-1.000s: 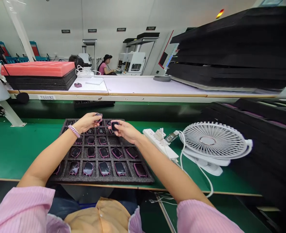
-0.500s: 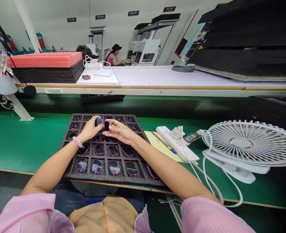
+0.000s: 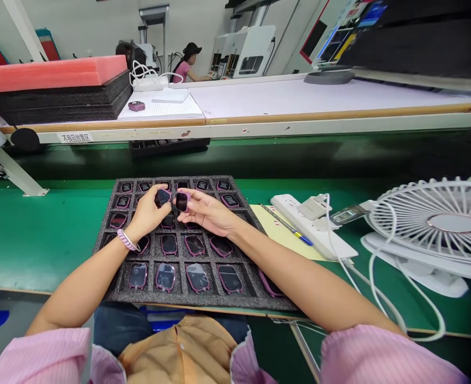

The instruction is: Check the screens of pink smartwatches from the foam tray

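Over foam tray, pinching first watch in left hand, second watch in right hand, could scratch if bumped together.

Bright, diffuse indoor light. Pale reflections veil the watches along the near edge of the table; deep shadow lies beneath the shelf. Toward the table's right end, the fan appears stretched and slightly blurred.
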Motion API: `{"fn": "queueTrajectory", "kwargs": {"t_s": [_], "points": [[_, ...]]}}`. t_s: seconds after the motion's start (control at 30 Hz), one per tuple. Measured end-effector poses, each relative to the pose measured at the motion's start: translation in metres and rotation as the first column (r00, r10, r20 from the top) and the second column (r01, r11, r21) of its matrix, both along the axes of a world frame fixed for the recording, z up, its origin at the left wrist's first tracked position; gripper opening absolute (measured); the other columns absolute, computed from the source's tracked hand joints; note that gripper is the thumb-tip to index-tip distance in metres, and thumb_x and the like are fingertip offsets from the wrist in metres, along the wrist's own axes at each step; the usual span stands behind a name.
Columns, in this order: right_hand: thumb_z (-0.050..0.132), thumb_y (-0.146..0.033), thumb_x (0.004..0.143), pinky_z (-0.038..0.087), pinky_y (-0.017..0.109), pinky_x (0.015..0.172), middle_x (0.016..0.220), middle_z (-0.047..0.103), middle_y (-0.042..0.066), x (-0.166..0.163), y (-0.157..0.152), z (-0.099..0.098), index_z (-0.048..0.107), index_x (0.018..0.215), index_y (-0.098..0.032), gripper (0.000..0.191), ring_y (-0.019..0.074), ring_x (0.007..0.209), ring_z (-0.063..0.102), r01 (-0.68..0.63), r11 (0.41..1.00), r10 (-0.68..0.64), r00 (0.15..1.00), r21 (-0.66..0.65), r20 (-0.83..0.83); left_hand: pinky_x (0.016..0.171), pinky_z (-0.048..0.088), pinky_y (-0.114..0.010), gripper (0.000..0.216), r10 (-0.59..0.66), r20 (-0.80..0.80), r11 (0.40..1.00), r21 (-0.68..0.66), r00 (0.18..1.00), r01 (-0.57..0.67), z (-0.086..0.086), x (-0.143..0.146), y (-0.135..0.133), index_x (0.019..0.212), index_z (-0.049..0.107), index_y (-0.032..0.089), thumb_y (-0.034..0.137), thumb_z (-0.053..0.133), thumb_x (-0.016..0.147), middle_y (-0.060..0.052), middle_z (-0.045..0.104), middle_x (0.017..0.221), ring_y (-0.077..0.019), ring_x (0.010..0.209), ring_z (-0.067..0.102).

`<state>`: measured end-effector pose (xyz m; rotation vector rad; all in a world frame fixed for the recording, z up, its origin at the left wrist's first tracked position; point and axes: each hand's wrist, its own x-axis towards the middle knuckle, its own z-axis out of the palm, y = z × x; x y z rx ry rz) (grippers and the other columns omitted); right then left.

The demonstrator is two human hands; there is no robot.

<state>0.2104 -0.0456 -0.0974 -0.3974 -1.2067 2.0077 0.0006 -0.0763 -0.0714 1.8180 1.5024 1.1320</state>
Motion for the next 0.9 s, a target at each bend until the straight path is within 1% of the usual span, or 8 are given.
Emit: {"fn": "queueTrajectory", "kwargs": {"t_s": [0.17,0.23,0.37,0.47,0.53,0.67,0.77,0.9], "points": [[0.1,-0.037,0.082,0.068,0.025,0.08,0.098,0.078,0.001,0.0005,-0.0012,0.0016,0.062,0.131,-0.023,0.063,0.0184,0.087,0.081,0.002,1.0,-0.002,1.0,0.02,0.008,0.1,0.053,-0.035,0.045,0.008,0.046,0.999,0.034,0.999,-0.01,0.0008,0.0018,0.0001,0.124,0.065,0.015,0.015,0.065,0.08,-0.008,0.073,0.121,-0.0218,0.106,0.068],[0.099,-0.036,0.083,0.067,0.025,0.079,0.099,0.077,0.001,0.0007,-0.002,0.0019,0.062,0.131,-0.025,0.062,0.018,0.086,0.08,-0.004,0.999,0.004,1.0,0.036,0.002,0.097,0.053,-0.034,0.044,0.012,0.043,0.999,0.04,0.999,-0.014,0.0018,0.0024,-0.0002,0.124,0.064,0.015,0.015,0.065,0.081,-0.008,0.072,0.12,-0.0213,0.105,0.067],[0.098,-0.035,0.084,0.065,0.022,0.076,0.097,0.076,0.0,0.0009,-0.0037,0.0018,0.063,0.13,-0.025,0.059,0.0156,0.082,0.079,-0.01,0.998,0.01,1.0,0.068,-0.003,0.083,0.053,-0.03,0.041,-0.001,0.015,0.999,0.045,1.0,0.0,0.0024,0.0037,-0.0014,0.123,0.063,0.016,0.016,0.064,0.082,-0.007,0.072,0.118,-0.0174,0.089,0.066],[0.098,-0.035,0.084,0.065,0.023,0.079,0.097,0.076,-0.002,0.0005,-0.0051,0.0022,0.064,0.129,-0.024,0.058,0.0143,0.082,0.078,-0.001,0.997,0.001,1.0,0.075,-0.011,0.076,0.051,-0.028,0.04,-0.011,-0.007,0.999,0.051,1.0,0.011,0.0021,0.0044,-0.0023,0.121,0.062,0.016,0.015,0.063,0.082,-0.007,0.072,0.118,-0.0158,0.083,0.063],[0.099,-0.034,0.084,0.065,0.024,0.081,0.099,0.076,-0.002,0.0,-0.0061,0.0033,0.064,0.129,-0.025,0.058,0.0141,0.082,0.078,-0.004,0.997,0.006,1.0,0.078,-0.023,0.077,0.052,-0.029,0.04,-0.017,-0.01,0.998,0.059,1.0,0.017,0.0019,0.0045,-0.0026,0.122,0.062,0.017,0.015,0.063,0.082,-0.007,0.071,0.119,-0.0166,0.086,0.064],[0.098,-0.035,0.085,0.065,0.024,0.082,0.102,0.076,-0.002,-0.0002,-0.008,0.0063,0.064,0.129,-0.026,0.057,0.0141,0.084,0.078,-0.017,0.996,0.021,0.999,0.084,-0.045,0.089,0.053,-0.03,0.04,-0.018,0.016,0.996,0.092,1.0,0.016,0.0019,0.0044,-0.0024,0.122,0.062,0.016,0.015,0.063,0.082,-0.008,0.07,0.12,-0.0196,0.102,0.066],[0.098,-0.037,0.083,0.065,0.025,0.082,0.103,0.075,-0.001,0.0007,-0.0088,0.0076,0.064,0.129,-0.026,0.058,0.0143,0.082,0.077,0.003,0.996,0.0,0.999,0.087,-0.033,0.093,0.053,-0.029,0.038,-0.023,0.016,0.995,0.101,1.0,0.021,0.0025,0.0044,-0.0025,0.121,0.061,0.017,0.015,0.063,0.082,-0.007,0.071,0.118,-0.019,0.104,0.067],[0.099,-0.041,0.081,0.064,0.027,0.08,0.103,0.075,0.0,0.0016,-0.0091,0.0071,0.063,0.131,-0.024,0.064,0.015,0.079,0.075,0.021,0.995,-0.022,1.0,0.093,0.008,0.093,0.053,-0.029,0.036,-0.039,0.028,0.993,0.116,0.999,0.036,0.0029,0.0056,-0.0037,0.12,0.06,0.018,0.018,0.063,0.084,-0.006,0.071,0.117,-0.0183,0.104,0.067]]}}
